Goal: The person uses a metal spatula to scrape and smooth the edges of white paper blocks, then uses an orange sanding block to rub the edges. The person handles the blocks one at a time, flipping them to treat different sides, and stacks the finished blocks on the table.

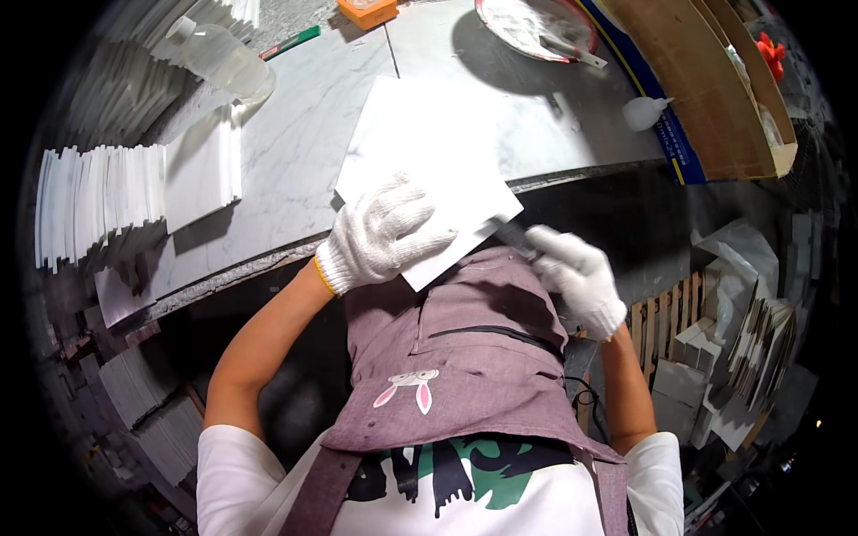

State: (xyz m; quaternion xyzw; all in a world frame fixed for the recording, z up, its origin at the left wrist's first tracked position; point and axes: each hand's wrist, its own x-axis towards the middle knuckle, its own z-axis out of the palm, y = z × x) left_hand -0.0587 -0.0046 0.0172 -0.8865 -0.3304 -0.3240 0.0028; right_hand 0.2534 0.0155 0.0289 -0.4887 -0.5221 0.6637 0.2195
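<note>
A flat, square white tile (429, 125) lies on the marble-patterned worktop, its near corner jutting out past the front edge toward my apron. My left hand (382, 228), in a white knitted glove, holds the tile near its left side, fingers bent together over the top and thumb pointing right. In my gloved right hand (579, 275) is a dark, flat tool (515, 236), blurred by motion. Its tip meets or comes very near the tile's right edge; the exact kind of tool cannot be made out. Strong light washes out the tile's surface.
White tiles (103, 201) stand in a long row at left, beside a clear plastic bottle (228, 64). At the back are an orange box (366, 12) and a red-rimmed bowl (536, 27) of white powder. A cardboard box (715, 80) and small squeeze bottle (645, 113) are at right.
</note>
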